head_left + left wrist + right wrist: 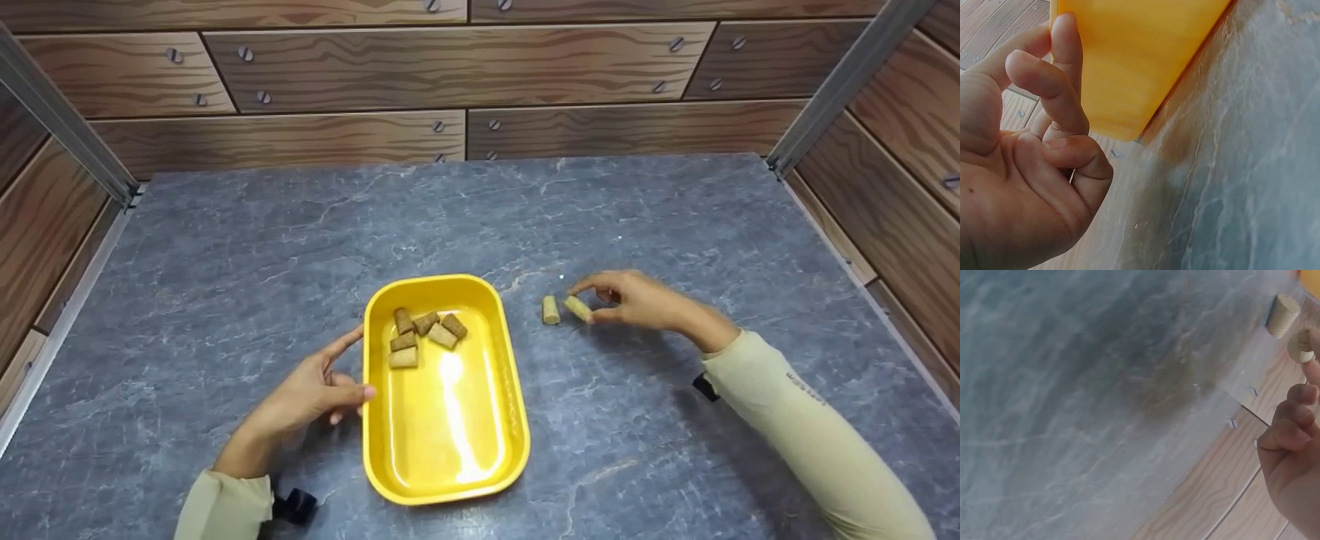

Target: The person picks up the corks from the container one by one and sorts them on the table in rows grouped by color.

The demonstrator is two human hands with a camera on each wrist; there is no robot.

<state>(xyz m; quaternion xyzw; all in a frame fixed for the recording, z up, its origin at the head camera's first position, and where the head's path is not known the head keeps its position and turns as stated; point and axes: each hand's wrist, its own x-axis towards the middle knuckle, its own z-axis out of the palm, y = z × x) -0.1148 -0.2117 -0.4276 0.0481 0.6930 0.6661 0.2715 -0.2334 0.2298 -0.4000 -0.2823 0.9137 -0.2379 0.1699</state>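
Note:
A yellow tray [450, 496] stands on the table, with several brown and tan corks [403, 357] grouped in its far left part. My left hand [311, 394] holds the tray by its left side, the thumb at the rim and the other fingers along the outer wall. In the left wrist view the fingers [1067, 45] lie against the yellow wall. To the right of the tray, my right hand [637, 300] pinches a light cork [577, 308] between thumb and forefinger. Just left of it another light cork [550, 310] stands apart on the table.
The grey marbled tabletop [285, 240] spreads around the tray. Wood-patterned panels [465, 67] enclose it at the back and both sides, with metal posts [847, 82] in the corners. Tiny pale specks [561, 277] lie near the right hand.

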